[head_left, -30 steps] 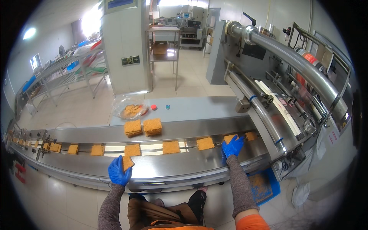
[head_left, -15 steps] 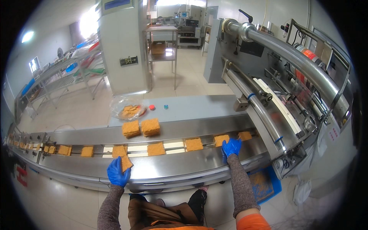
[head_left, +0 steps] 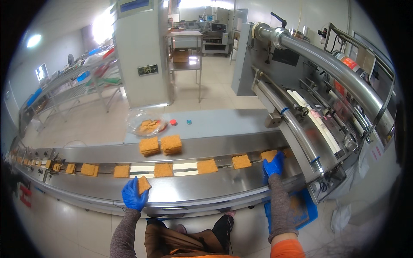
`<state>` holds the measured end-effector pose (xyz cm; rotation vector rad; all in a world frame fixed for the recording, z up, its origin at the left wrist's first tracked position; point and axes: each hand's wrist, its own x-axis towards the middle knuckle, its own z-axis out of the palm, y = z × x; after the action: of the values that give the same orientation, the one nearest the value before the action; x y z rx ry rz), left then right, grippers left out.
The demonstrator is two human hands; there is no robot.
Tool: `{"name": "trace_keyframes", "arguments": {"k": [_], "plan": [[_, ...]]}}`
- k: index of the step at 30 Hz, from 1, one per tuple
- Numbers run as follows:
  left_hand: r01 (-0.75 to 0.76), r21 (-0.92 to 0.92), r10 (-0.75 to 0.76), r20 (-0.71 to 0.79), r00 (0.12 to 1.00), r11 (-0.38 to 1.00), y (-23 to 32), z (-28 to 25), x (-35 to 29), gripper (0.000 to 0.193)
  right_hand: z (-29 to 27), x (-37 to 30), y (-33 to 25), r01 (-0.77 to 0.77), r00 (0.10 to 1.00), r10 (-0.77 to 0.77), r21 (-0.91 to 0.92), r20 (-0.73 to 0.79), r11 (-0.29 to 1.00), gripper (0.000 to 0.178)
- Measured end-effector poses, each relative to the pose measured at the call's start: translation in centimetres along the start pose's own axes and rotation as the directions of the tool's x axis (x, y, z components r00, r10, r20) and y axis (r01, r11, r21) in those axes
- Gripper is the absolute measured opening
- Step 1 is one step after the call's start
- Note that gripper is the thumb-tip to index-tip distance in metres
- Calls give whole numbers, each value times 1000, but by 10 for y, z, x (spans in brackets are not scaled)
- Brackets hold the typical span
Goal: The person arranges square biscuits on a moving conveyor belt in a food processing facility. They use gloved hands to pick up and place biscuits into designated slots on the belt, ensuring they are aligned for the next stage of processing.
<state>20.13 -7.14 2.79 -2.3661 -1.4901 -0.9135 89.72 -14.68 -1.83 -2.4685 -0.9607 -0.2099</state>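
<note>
1. Orange-brown squares [head_left: 89,169] run in a line along the channel of a steel conveyor [head_left: 202,187], some overlapping toward the left end.
2. Left hand [head_left: 134,195], gloved in blue, is on the near side, pinching one held square [head_left: 144,185] between thumb and fingers.
3. Clear plastic bag [head_left: 132,121] with broken pieces [head_left: 150,126] inside sits on the far grey counter [head_left: 228,118].
4. Nearer, two stacks [head_left: 171,145] of squares stand side by side on the conveyor's far ledge.
5. Small red round object [head_left: 173,122] lies right of the bag.
6. Right hand [head_left: 274,165], also gloved, touches a channel square [head_left: 269,155]; whether it grips, I cannot tell.
7. Metal roller [head_left: 297,133] slants beyond it, and a blue bin [head_left: 316,208] rests on the floor, near right.
</note>
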Motion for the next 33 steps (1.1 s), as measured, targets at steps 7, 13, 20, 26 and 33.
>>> {"name": "trace_keyframes", "arguments": {"k": [7, 13, 20, 26, 33], "plan": [[-35, -37, 34, -8, 999, 999, 2, -6, 4, 71, -30, 77, 45, 74, 950, -26, -145, 312, 987, 86], [36, 54, -40, 84, 996, 998, -5, -14, -9, 77, -35, 67, 10, -115, 962, 69, 165, 263, 979, 83], [47, 30, -50, 124, 991, 998, -1, 0, -4, 78, 13, 85, 46, 136, 987, -146, -126, -71, 983, 41], [59, -16, -57, 116, 992, 998, 4, -6, -1, 73, -1, 52, 4, 34, 988, -47, -86, -150, 996, 32], [68, -82, -61, 86, 994, 994, 5, -9, 3, 73, -8, 34, -28, 249, 967, -254, -174, -7, 953, 38]]}}
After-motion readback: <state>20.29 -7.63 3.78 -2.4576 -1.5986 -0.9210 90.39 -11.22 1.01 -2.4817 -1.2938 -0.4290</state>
